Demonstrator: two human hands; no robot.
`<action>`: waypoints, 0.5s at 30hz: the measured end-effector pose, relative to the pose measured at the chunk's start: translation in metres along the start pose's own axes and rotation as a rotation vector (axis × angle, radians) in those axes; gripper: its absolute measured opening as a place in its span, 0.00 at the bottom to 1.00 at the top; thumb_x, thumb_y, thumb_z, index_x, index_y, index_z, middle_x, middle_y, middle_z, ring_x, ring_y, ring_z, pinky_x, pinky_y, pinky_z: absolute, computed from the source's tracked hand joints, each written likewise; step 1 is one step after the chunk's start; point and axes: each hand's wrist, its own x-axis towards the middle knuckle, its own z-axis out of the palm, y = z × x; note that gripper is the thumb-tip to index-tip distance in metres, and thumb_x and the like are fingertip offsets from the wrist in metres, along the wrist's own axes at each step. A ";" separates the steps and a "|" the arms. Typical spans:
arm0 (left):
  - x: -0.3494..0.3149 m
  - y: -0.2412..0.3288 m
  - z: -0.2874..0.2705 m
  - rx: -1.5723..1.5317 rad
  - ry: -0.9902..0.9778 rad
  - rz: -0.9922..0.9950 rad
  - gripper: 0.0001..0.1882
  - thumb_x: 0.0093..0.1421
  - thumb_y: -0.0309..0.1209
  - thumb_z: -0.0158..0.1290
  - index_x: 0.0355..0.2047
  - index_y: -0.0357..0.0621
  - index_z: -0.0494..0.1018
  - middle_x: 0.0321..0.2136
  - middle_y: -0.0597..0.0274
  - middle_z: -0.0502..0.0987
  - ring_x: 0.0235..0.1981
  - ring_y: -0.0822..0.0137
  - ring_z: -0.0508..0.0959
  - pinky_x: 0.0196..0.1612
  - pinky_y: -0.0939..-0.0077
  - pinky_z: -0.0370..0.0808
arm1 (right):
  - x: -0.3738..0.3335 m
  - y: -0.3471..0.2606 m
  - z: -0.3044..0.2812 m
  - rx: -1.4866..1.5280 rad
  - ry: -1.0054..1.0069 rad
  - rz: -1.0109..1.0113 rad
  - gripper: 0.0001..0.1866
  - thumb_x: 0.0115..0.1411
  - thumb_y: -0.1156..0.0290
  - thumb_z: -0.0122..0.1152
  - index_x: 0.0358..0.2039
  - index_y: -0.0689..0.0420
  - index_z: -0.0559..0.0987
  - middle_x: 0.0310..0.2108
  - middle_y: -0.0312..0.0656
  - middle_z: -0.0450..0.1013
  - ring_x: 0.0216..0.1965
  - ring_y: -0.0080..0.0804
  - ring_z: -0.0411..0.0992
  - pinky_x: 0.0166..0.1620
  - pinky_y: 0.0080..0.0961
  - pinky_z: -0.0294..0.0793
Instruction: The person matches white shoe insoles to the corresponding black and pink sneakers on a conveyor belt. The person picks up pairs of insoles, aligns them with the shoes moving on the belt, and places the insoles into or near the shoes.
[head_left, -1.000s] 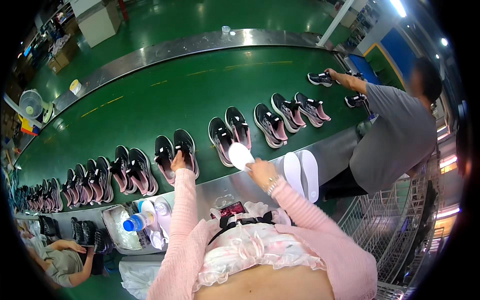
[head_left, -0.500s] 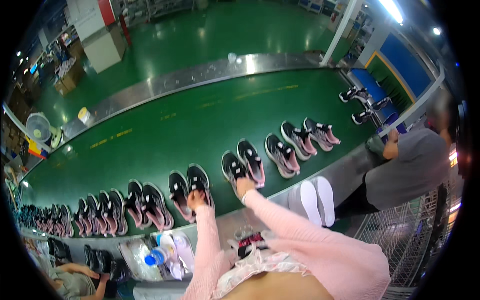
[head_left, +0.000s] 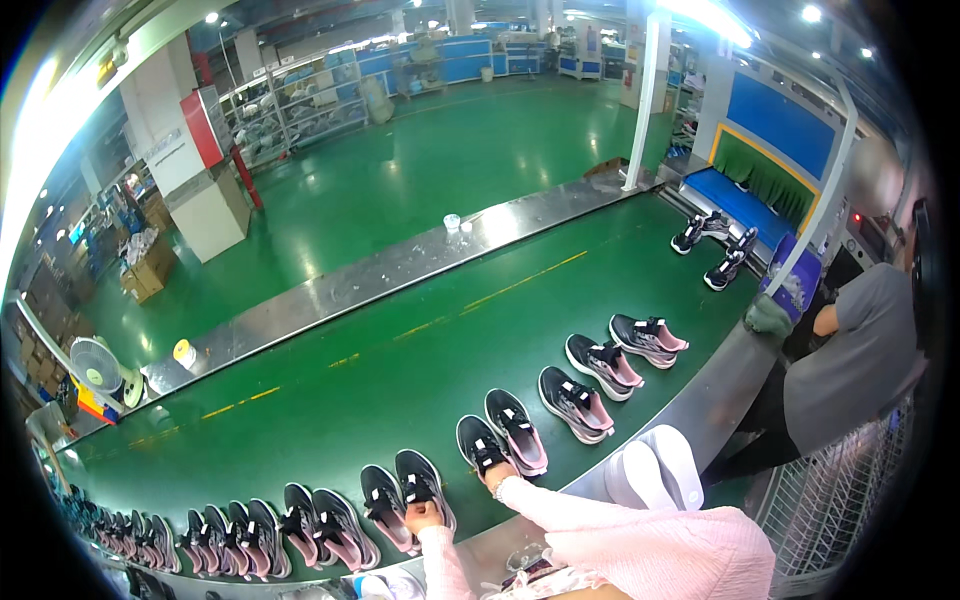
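Note:
Pairs of black-and-grey sneakers with pink linings and white soles stand in a row along the near side of the green conveyor belt [head_left: 330, 410]. My left hand [head_left: 423, 515] is closed at the opening of one sneaker [head_left: 418, 475], its fingers curled at the collar. A matching sneaker [head_left: 380, 495] stands just left of it. My right hand [head_left: 497, 477] grips the collar of another sneaker [head_left: 480, 440]; its fingertips are partly hidden in the opening. Beside that one, on the right, is its mate [head_left: 515, 425].
A metal ledge [head_left: 330, 285] borders the belt's far side. White insoles [head_left: 655, 470] lie on the near edge at right. A co-worker in a grey shirt [head_left: 850, 350] stands by the blue machine [head_left: 740, 215]. A fan [head_left: 95, 365] stands far left.
The view has tilted up, so the belt and sneakers sit lower in it and more of the far floor shows. Both my hands remain at the same sneakers.

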 end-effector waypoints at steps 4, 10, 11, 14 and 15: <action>-0.018 0.048 -0.012 0.836 -0.137 0.298 0.10 0.41 0.35 0.51 0.16 0.40 0.69 0.16 0.48 0.71 0.21 0.52 0.73 0.28 0.64 0.69 | -0.008 0.003 -0.005 0.069 -0.096 0.057 0.14 0.52 0.70 0.40 0.36 0.61 0.70 0.41 0.47 0.65 0.44 0.43 0.62 0.46 0.34 0.61; -0.022 0.129 -0.159 0.389 0.101 0.620 0.07 0.43 0.22 0.44 0.13 0.39 0.58 0.09 0.59 0.58 0.12 0.71 0.58 0.16 0.76 0.58 | -0.076 0.028 -0.059 0.313 0.027 -0.386 0.15 0.50 0.71 0.42 0.37 0.62 0.70 0.36 0.51 0.67 0.40 0.43 0.64 0.42 0.31 0.63; -0.024 0.137 -0.197 0.437 0.292 0.670 0.09 0.43 0.23 0.44 0.12 0.39 0.56 0.09 0.63 0.54 0.13 0.73 0.54 0.16 0.76 0.55 | -0.103 0.022 -0.098 0.394 -0.087 -0.335 0.13 0.50 0.72 0.43 0.36 0.62 0.71 0.36 0.49 0.68 0.40 0.41 0.65 0.42 0.30 0.63; -0.027 0.139 -0.289 0.568 0.551 0.640 0.13 0.42 0.23 0.47 0.11 0.43 0.53 0.08 0.68 0.53 0.12 0.76 0.53 0.14 0.79 0.53 | -0.144 0.059 -0.118 0.526 -0.156 -0.261 0.12 0.50 0.70 0.46 0.35 0.57 0.73 0.31 0.48 0.70 0.34 0.43 0.68 0.38 0.30 0.66; -0.020 0.113 -0.327 0.513 0.497 0.484 0.13 0.42 0.22 0.48 0.11 0.43 0.54 0.08 0.69 0.53 0.12 0.77 0.54 0.14 0.80 0.54 | -0.150 0.075 -0.108 0.593 -0.128 -0.306 0.12 0.51 0.68 0.47 0.34 0.58 0.73 0.28 0.46 0.71 0.31 0.39 0.70 0.35 0.28 0.67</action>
